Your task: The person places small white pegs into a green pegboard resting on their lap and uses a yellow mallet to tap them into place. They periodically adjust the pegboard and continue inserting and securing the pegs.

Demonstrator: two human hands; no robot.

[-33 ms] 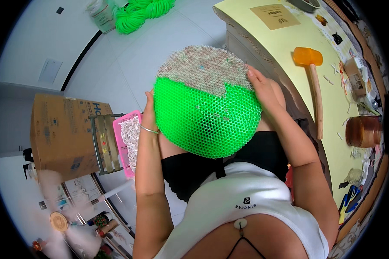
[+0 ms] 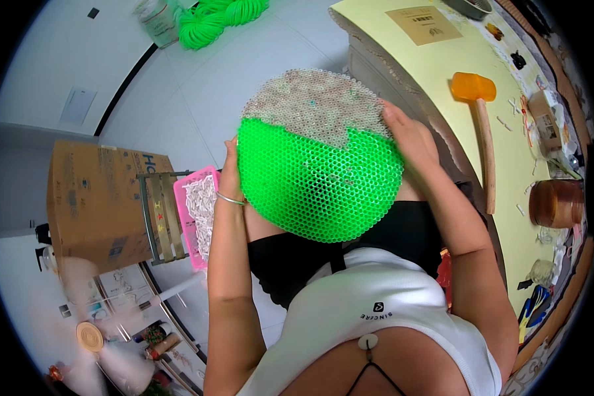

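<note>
I hold a round honeycomb disc (image 2: 320,171) built of short tubes, upright over my lap. Its lower part is bright green; its top part is pale and clear. My left hand (image 2: 231,165), with a thin bangle at the wrist, grips the disc's left edge. My right hand (image 2: 408,135) lies over the upper right edge, fingers on the pale tubes.
To my right stands a yellow-green table (image 2: 442,59) with an orange mallet (image 2: 480,125), a brown jar (image 2: 558,201) and small bits. On the floor to my left are a pink basket of white pieces (image 2: 198,211), a cardboard box (image 2: 92,198) and green cord (image 2: 218,16).
</note>
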